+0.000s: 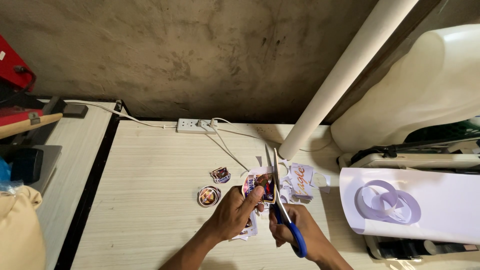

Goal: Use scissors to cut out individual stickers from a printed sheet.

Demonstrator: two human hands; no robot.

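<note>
Bare tabletop [150, 170] spreads left of scissors [280, 200] trimming a sticker [257, 184].

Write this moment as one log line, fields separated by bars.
left hand: holds printed sticker | right hand: blue-handled scissors cutting it | cut stickers on table

Blue-handled scissors [282, 202], blades open and pointing upward, meet a colourful printed sticker sheet [260, 186] held above the desk [150, 200].

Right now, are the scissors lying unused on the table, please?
No, the right hand holds the blue-handled scissors, blades open against the printed sticker.
</note>
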